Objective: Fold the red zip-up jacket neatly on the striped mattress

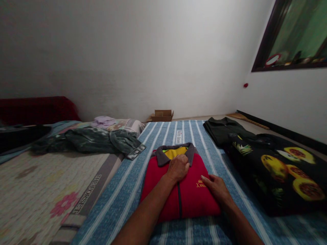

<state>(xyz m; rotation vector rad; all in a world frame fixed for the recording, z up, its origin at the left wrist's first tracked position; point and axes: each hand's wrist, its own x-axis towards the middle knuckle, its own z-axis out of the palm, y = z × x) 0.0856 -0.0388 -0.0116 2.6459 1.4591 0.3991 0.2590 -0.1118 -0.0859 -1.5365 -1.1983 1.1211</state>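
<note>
A red jacket (196, 200) with a grey collar and a yellow lining lies folded on the blue striped bedding, its front facing up and its dark zipper running down the middle. My left hand (178, 166) is closed at the neck opening, just below the collar, with its fingers curled in on the jacket. At the jacket's right side rests my right hand (219, 188), thumb apart from the fingers and reaching onto the cloth beside the yellow chest lettering. Part of its fingers is hard to make out.
Right of the jacket lie a folded dark green garment (226, 127) and a black fruit-print garment (278, 170). A grey-green denim garment (94, 141) stretches across the left bedding (38, 190). Behind stands an open cardboard box (162, 116) by the wall.
</note>
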